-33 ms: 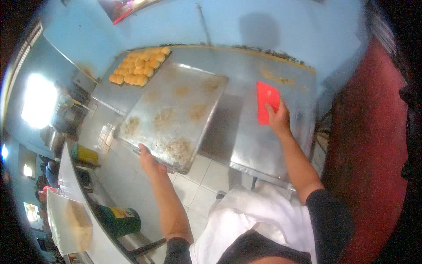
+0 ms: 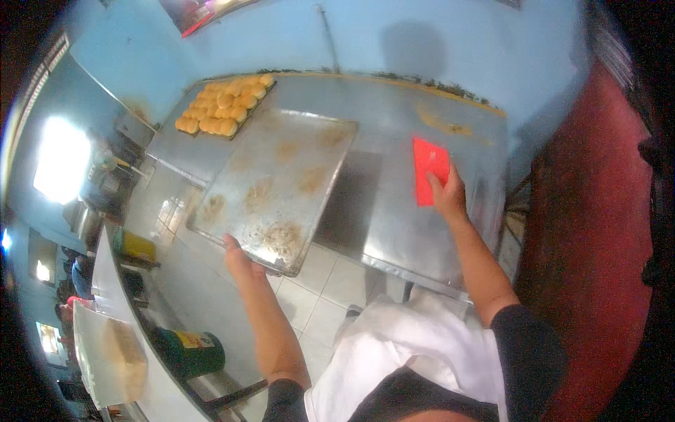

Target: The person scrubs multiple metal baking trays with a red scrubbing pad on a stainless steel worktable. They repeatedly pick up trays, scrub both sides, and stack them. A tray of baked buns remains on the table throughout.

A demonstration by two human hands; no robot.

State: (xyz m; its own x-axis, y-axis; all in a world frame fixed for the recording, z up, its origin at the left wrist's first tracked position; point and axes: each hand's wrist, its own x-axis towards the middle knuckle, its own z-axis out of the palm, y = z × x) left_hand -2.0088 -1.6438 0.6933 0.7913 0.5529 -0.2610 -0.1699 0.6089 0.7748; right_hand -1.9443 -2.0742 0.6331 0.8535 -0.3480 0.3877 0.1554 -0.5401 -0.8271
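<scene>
My left hand (image 2: 245,263) grips the near edge of a flat metal baking tray (image 2: 271,184), thumb on top and fingers beneath. The tray is stained with brown patches and carries nothing. It is tilted, with its near end out past the table's edge. In my right hand (image 2: 450,193) is a flat red dough scraper (image 2: 428,169), held by its right side above the metal table (image 2: 415,228). At the table's far left, golden round buns (image 2: 223,105) sit in close rows on another tray.
A blue wall (image 2: 471,49) rises behind the table. On the left, a white counter (image 2: 130,302) bears a whitish plastic-looking container (image 2: 109,355). Green bin (image 2: 193,352) and yellow bucket (image 2: 137,247) stand near it. Pale floor tiles (image 2: 316,271) show below; a red surface (image 2: 590,246) lies on the right.
The far end of the baking tray has dropped slightly toward me and the tray's angle has shifted. My right hand and the dough scraper have moved a little nearer. Both grips stay the same.
</scene>
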